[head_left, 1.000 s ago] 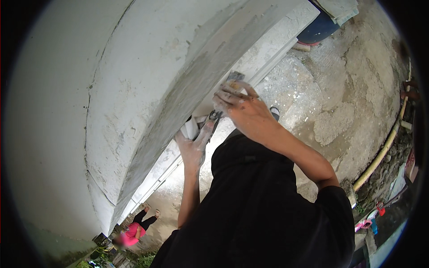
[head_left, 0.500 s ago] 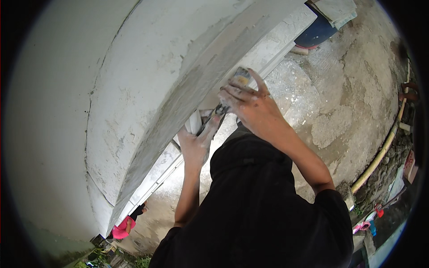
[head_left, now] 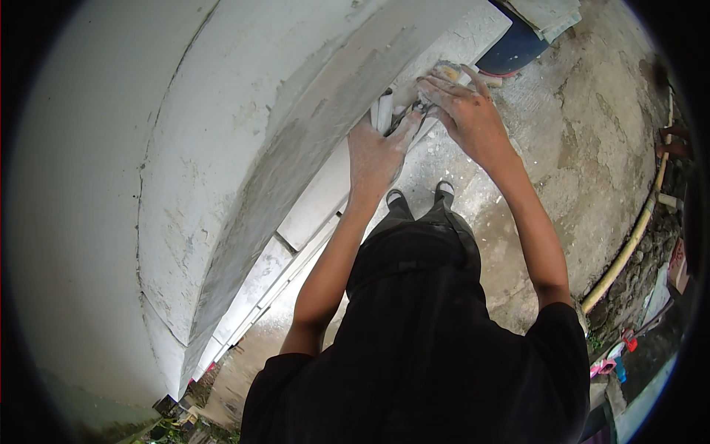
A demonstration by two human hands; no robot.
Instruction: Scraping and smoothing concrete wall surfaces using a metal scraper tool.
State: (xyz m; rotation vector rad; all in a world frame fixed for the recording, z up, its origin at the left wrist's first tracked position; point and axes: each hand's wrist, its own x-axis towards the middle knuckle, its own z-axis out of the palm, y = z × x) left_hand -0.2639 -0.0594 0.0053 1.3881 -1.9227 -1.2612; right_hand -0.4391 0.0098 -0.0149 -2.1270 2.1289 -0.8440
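My left hand (head_left: 377, 159), coated in pale powder, is closed around a bundle of white and dark items (head_left: 383, 111) beside the grey plastered beam (head_left: 310, 89); I cannot make out what they are exactly. My right hand (head_left: 466, 111), also dusty, curls over a small grey tool with a yellowish patch (head_left: 449, 71), close to the white ledge (head_left: 314, 203) below the beam. My right fingertips are close to the dark part in my left hand; whether they touch it is unclear.
My sandalled feet (head_left: 444, 191) stand on a cracked concrete floor (head_left: 555, 170). A dark blue tub (head_left: 510, 44) sits at the top; a yellow pipe (head_left: 629, 251) runs along the right. Another person's hand (head_left: 673, 148) shows at the right edge; a sliver of pink (head_left: 211, 366) shows at lower left.
Both hands have moved up and rightward along the ledge with what they hold. My feet and legs have come into view, and the person in pink has become mostly hidden.
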